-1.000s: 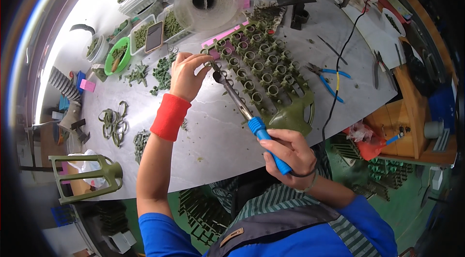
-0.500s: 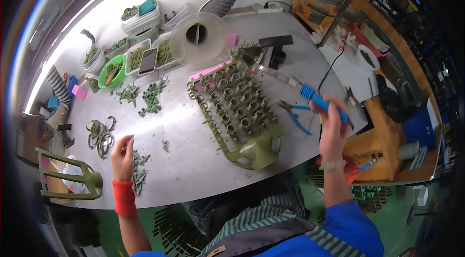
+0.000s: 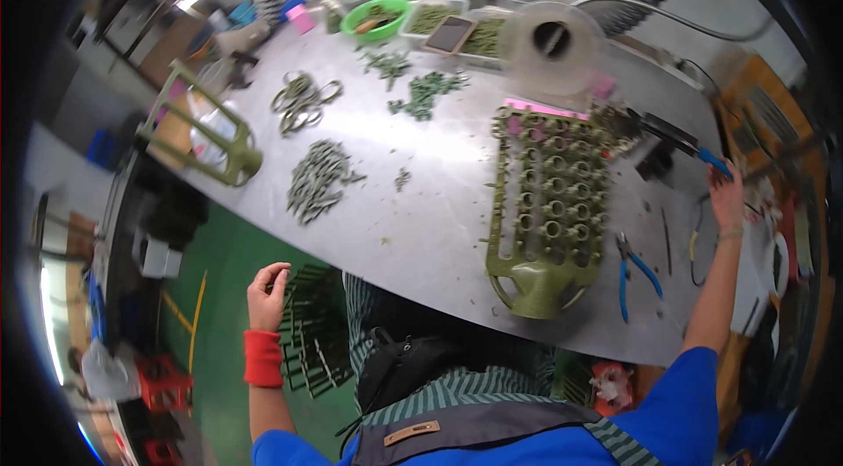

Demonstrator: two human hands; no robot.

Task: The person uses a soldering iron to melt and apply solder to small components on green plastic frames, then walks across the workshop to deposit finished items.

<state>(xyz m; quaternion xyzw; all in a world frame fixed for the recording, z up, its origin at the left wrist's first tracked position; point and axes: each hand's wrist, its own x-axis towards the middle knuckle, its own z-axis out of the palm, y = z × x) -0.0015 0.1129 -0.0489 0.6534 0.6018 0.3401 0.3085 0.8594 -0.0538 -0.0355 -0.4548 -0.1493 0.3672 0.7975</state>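
Note:
My right hand (image 3: 727, 197) reaches to the far right of the table. Its fingers close on the blue handle (image 3: 715, 162) of a slim tool, whose front end lies against a black stand (image 3: 660, 134). My left hand (image 3: 267, 297), with a red wristband, hangs before the table's front edge; its thumb and fingers are pinched together, and anything between them is too small to make out. An olive-green plastic frame (image 3: 544, 290) with rows of rings lies right of the middle. Blue-handled pliers (image 3: 624, 268) rest open beside it, apart from both hands.
Small green pieces (image 3: 318, 180) are piled at left, with green loops (image 3: 303, 101) behind. A second olive frame (image 3: 237, 158) stands at the left edge. At the back are a green bowl (image 3: 378, 20), a phone (image 3: 450, 35), filled tubs and a clear round hood (image 3: 555, 62).
My right hand has carried the blue-handled tool away from above the pliers, out to the black stand. The left hand has left the table top for the front edge. The view has turned leftward.

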